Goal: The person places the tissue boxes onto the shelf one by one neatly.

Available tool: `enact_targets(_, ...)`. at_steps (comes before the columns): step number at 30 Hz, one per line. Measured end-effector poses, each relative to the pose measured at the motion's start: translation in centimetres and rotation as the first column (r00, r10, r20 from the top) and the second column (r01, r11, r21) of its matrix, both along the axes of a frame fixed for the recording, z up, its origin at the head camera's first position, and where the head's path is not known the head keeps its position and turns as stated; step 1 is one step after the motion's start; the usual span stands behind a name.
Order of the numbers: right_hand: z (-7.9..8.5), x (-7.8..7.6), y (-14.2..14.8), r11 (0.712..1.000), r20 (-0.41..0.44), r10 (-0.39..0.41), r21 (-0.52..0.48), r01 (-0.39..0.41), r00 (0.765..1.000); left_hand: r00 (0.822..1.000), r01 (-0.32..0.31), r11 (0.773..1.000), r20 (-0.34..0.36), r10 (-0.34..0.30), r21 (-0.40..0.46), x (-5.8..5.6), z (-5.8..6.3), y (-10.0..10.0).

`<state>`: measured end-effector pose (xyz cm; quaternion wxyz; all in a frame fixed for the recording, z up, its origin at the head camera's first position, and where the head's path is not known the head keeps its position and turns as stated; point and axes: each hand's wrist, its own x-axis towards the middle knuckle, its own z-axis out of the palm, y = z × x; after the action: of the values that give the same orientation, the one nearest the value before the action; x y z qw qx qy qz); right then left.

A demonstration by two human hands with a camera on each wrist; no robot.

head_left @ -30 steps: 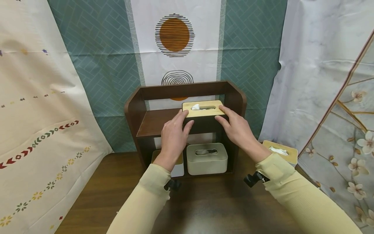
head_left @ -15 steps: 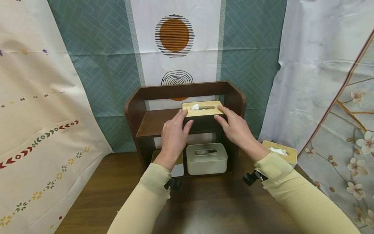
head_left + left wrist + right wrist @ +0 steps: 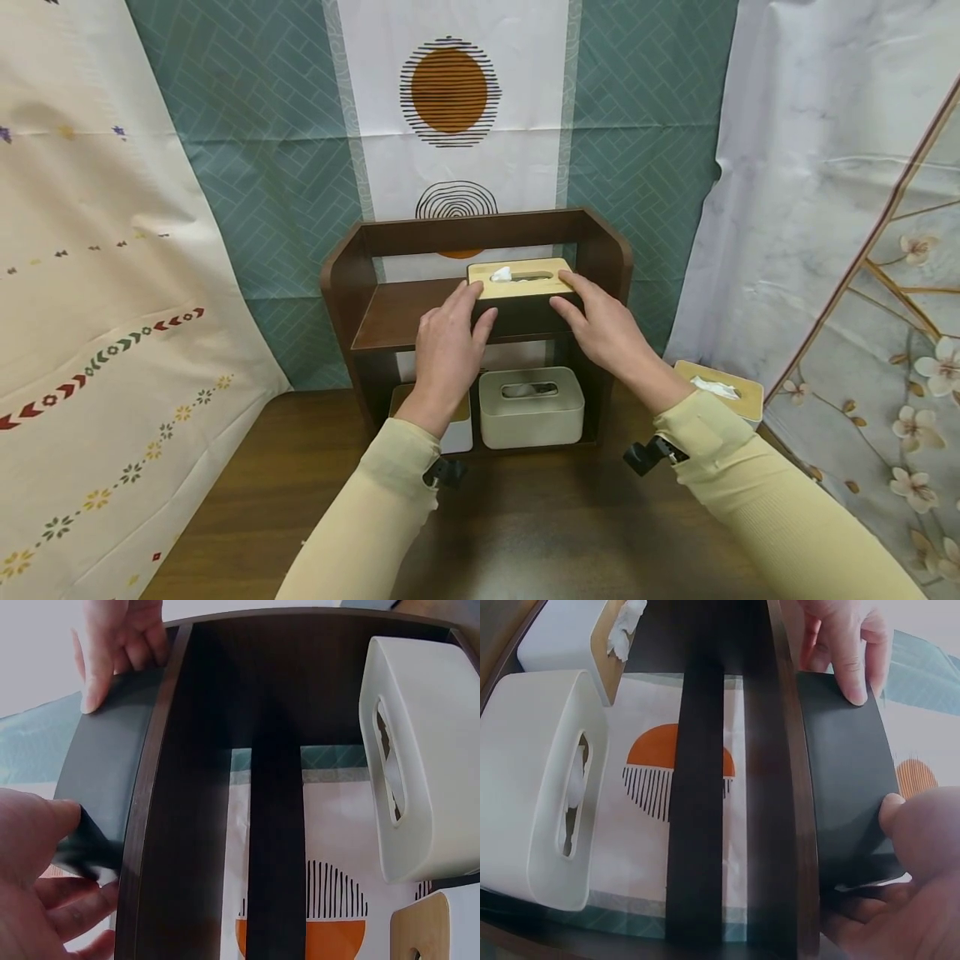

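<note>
Cloth (image 3: 270, 167) hangs behind our table (image 3: 525, 533). Our left hand (image 3: 447, 350) and right hand (image 3: 611, 332) grip the box (image 3: 521, 318) near the edge (image 3: 386, 346) of the shelf (image 3: 408, 308), which extends leftward.

Pale yellow fabric is worn on both arms, the left sleeve (image 3: 375, 508) and the right sleeve (image 3: 765, 500) being creased near the cuffs. At the wrists, a blocky black left device (image 3: 447, 473) and right device (image 3: 643, 458) are worn, partly covered by cloth.
</note>
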<state>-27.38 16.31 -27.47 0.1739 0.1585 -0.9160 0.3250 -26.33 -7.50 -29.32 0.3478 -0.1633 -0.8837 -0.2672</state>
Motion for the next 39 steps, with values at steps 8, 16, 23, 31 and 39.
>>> enact_targets(8, -0.5, 1.1, -0.1, 1.0, -0.044, 0.004, -0.015, -0.004, 0.999, 0.999, -0.001, 1.0, 0.04, 0.001, -0.008, 0.6, -0.5, 0.2)
enact_targets(16, -1.3, 2.8, -0.5, 1.0, -0.17, -0.015, 0.011, 0.017, 0.985, 0.99, -0.041, 0.994, -0.139, 0.027, -0.098, 1.9, -1.3, 0.8)
enact_targets(23, -2.3, 4.7, -0.2, 0.998, -0.241, -0.009, 0.059, 0.024, 0.971, 0.985, -0.044, 0.992, -0.174, 0.023, -0.118, 3.2, -1.9, 1.4)
enact_targets(31, -3.7, 6.7, 0.7, 0.989, -0.282, -0.002, 0.144, 0.045, 0.96, 0.987, -0.022, 0.993, -0.159, 0.003, -0.117, 4.8, -2.5, 2.0)
enact_targets(39, -5.0, 8.5, 1.8, 0.98, -0.247, -0.009, 0.19, 0.057, 0.969, 0.988, -0.002, 0.99, -0.155, -0.021, -0.142, 6.0, -3.9, 2.9)
